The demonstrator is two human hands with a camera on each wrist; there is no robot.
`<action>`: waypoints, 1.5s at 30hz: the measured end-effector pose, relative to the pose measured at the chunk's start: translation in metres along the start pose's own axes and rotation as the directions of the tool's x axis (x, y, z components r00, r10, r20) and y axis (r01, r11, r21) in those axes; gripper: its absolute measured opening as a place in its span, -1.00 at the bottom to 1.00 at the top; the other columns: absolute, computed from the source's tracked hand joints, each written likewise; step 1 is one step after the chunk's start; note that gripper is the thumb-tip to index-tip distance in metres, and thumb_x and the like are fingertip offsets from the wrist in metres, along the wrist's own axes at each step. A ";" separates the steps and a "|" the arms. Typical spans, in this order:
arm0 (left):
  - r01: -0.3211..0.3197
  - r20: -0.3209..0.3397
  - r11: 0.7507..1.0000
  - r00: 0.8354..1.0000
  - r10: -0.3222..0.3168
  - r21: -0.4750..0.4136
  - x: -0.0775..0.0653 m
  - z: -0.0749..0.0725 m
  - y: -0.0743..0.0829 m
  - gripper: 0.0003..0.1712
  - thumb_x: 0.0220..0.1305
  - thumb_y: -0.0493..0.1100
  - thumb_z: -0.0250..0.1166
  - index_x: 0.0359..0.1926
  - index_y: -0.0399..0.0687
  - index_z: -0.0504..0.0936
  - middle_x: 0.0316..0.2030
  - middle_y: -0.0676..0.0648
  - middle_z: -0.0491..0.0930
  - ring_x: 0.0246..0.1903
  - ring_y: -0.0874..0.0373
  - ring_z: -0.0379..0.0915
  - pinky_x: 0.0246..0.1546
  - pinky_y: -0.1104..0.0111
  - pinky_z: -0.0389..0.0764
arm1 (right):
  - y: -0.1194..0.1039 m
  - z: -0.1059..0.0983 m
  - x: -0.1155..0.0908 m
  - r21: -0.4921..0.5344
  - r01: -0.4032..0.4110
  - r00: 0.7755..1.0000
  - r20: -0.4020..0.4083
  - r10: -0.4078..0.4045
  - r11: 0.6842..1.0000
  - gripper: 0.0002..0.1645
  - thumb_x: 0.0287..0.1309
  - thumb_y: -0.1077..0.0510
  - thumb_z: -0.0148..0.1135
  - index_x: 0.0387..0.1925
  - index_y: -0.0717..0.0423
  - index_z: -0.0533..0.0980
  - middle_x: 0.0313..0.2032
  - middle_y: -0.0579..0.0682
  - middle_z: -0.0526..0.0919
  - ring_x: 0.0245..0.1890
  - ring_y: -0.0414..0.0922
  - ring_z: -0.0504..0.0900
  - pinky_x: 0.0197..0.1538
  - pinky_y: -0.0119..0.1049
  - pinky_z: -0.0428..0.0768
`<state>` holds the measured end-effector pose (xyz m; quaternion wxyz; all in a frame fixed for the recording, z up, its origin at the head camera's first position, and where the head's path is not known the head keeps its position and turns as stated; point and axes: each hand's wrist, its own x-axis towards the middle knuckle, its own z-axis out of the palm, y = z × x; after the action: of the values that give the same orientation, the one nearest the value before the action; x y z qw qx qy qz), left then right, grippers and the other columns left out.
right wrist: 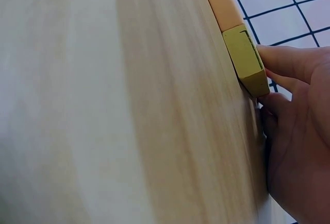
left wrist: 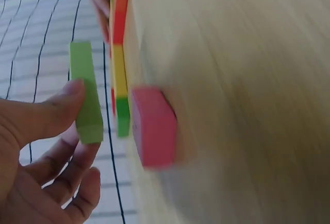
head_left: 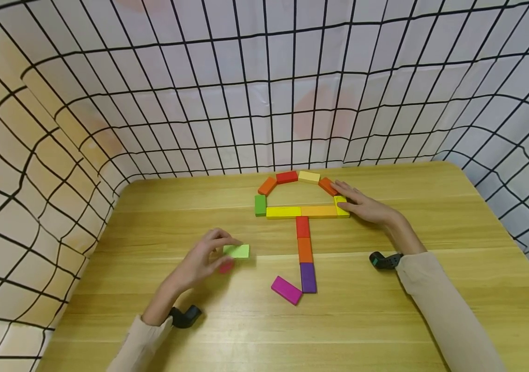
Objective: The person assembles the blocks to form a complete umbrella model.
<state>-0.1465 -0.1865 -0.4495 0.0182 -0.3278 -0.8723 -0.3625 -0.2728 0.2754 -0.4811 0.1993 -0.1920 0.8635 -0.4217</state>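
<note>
My left hand (head_left: 204,261) pinches a light green block (head_left: 236,251) between thumb and fingers, raised off the table in the left wrist view (left wrist: 86,92). A pink block (left wrist: 157,128) lies on the wood beneath that hand. At the right end of an arch of blocks, my right hand (head_left: 369,206) rests with fingers extended. Its fingertips touch an orange block (head_left: 327,186), and its thumb is against a yellow block (head_left: 341,207). In the right wrist view, fingers lie beside that yellow block (right wrist: 245,59).
Red (head_left: 286,177), pale yellow (head_left: 309,177) and green (head_left: 260,205) blocks belong to the arch. Under it lies a yellow block (head_left: 283,212) row, with a stem ending in a purple block (head_left: 308,278). A magenta block (head_left: 286,290) slants beside it. Black-gridded netting (head_left: 269,103) encloses the table (head_left: 362,325).
</note>
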 end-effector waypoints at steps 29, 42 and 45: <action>-0.073 0.278 0.996 0.959 0.058 0.043 0.020 0.037 0.016 -0.65 0.19 -0.23 0.52 0.02 0.09 0.80 -0.05 0.03 0.68 0.03 0.11 0.52 0.01 0.38 0.30 | -0.001 0.000 -0.001 0.014 -0.020 1.000 -0.001 0.020 1.000 -0.19 0.62 -0.02 -0.04 0.68 -0.15 -0.14 0.67 0.14 -0.41 0.62 0.31 -0.56 0.50 0.49 -0.47; -0.047 0.304 0.999 0.952 0.038 0.023 0.022 0.039 0.019 -0.63 0.19 -0.19 0.52 0.05 0.10 0.81 -0.05 0.03 0.69 0.02 0.13 0.50 0.03 0.38 0.27 | -0.001 0.000 0.000 -0.009 -0.015 1.000 -0.004 0.015 1.000 -0.19 0.62 -0.02 -0.05 0.68 -0.14 -0.14 0.67 0.15 -0.41 0.62 0.30 -0.56 0.51 0.47 -0.49; -0.042 0.303 0.999 0.952 0.034 0.019 0.022 0.039 0.020 -0.63 0.20 -0.19 0.52 0.05 0.09 0.80 -0.05 0.01 0.69 0.03 0.12 0.49 0.03 0.37 0.28 | -0.001 0.000 -0.001 -0.006 -0.016 1.000 -0.004 0.016 1.000 -0.19 0.62 -0.02 -0.05 0.68 -0.14 -0.14 0.67 0.14 -0.41 0.62 0.29 -0.56 0.51 0.46 -0.49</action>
<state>-0.1442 -0.1391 -0.4599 -0.1047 -0.3961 -0.8627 -0.2966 -0.2722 0.2752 -0.4802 0.2004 -0.1849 0.8667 -0.4176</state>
